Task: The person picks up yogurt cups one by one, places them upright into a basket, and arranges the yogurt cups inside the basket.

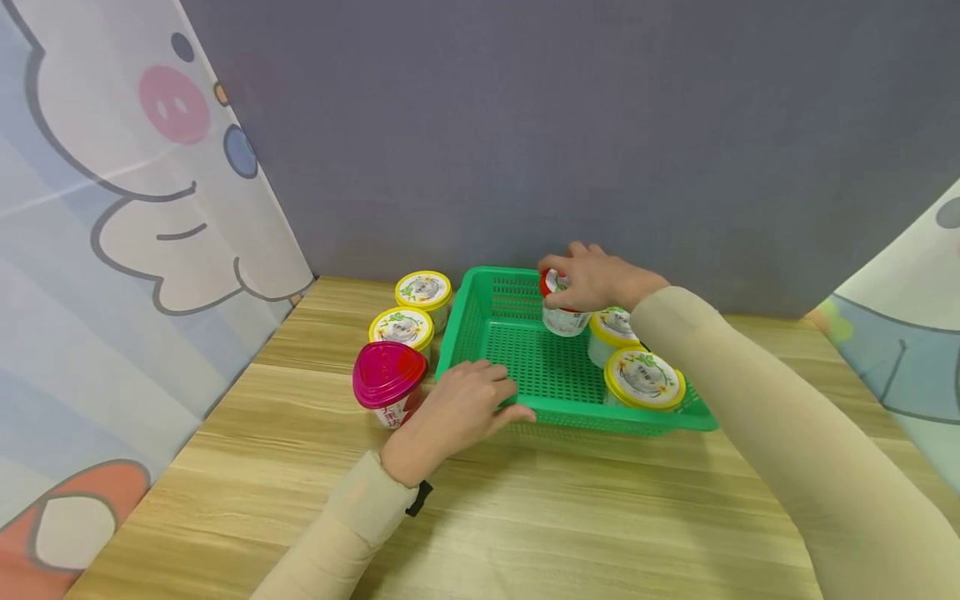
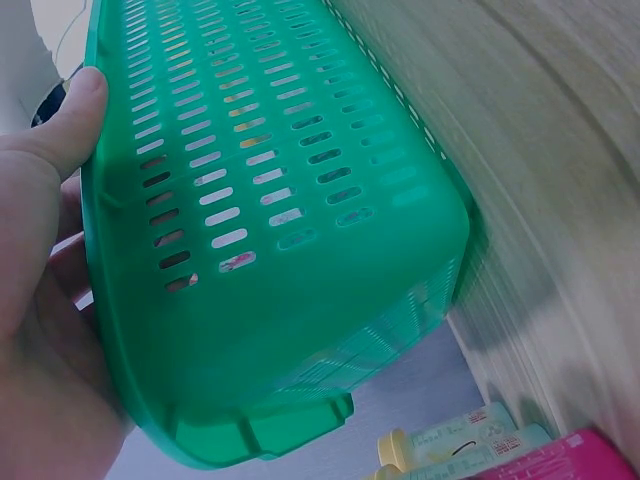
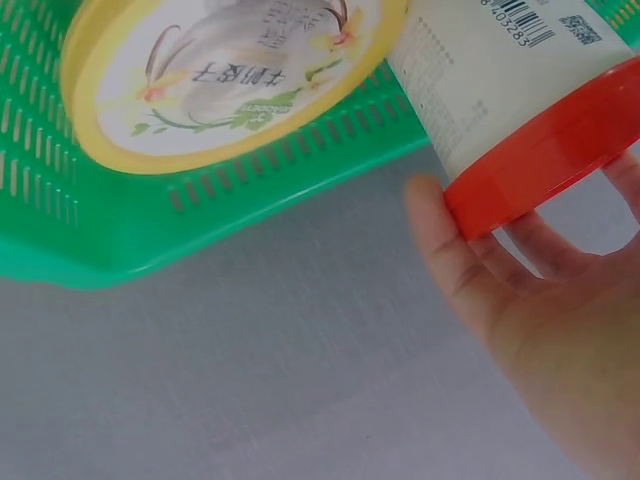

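A green plastic basket [image 1: 555, 412] stands on the wooden table, and my left hand [image 1: 465, 408] grips its rim at the near left corner. The left wrist view shows the thumb on the outer side of the slotted wall [image 2: 240, 180]. Over the back of the basket, my right hand [image 1: 592, 279] holds a white tub with a red lid [image 1: 564, 322] by the lid. In the right wrist view the fingers [image 3: 455, 240] spread around the red lid [image 3: 550, 145]. Two yellow-lidded tubs, one nearer [image 1: 643, 379] and one behind it [image 1: 613, 325], sit in the basket's right part.
Left of the basket stand two yellow-lidded tubs, one at the back [image 1: 423, 289] and one in front [image 1: 401, 327]. Nearer still is a tub with a pink lid [image 1: 388, 372], close to my left wrist. A grey wall [image 1: 525, 142] rises behind the table.
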Demonstrator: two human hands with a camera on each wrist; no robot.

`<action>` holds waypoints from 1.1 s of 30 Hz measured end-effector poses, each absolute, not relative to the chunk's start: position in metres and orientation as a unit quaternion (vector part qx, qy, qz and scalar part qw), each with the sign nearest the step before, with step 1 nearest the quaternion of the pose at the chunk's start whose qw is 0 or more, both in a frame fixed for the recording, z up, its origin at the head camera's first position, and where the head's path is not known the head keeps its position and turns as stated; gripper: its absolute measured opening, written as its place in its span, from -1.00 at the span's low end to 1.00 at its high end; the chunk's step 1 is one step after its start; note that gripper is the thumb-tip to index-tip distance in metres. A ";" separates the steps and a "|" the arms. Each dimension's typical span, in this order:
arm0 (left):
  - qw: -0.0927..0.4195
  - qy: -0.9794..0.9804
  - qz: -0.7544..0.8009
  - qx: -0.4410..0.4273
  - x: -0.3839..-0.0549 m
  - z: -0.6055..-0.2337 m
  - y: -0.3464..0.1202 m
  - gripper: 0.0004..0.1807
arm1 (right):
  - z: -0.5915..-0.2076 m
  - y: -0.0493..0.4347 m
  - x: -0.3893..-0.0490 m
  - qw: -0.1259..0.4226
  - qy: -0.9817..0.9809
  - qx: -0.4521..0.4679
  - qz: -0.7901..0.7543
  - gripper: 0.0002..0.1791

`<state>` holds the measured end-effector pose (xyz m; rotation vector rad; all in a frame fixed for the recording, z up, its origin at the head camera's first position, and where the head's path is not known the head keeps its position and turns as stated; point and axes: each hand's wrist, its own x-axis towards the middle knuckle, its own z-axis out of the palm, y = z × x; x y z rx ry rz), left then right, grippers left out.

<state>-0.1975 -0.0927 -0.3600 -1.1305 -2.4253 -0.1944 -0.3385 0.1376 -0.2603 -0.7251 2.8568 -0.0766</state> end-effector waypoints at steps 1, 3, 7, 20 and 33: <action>0.226 -0.881 -0.070 -0.410 -0.198 -0.360 -0.093 -0.56 | -0.262 0.138 -0.339 0.097 0.965 -0.244 -0.025 -0.32; 0.226 -0.881 -0.068 -0.410 -0.198 -0.361 -0.093 -0.56 | -0.264 0.139 -0.339 0.098 0.965 -0.242 -0.024 -0.32; 0.228 -0.880 -0.067 -0.411 -0.198 -0.361 -0.093 -0.55 | -0.270 0.141 -0.340 0.103 0.966 -0.235 -0.019 -0.32; 0.229 -0.880 -0.069 -0.410 -0.198 -0.360 -0.093 -0.55 | -0.276 0.142 -0.342 0.101 0.967 -0.233 -0.022 -0.32; 0.235 -0.876 -0.069 -0.415 -0.199 -0.360 -0.094 -0.54 | -0.287 0.128 -0.345 0.112 0.964 -0.241 -0.028 -0.32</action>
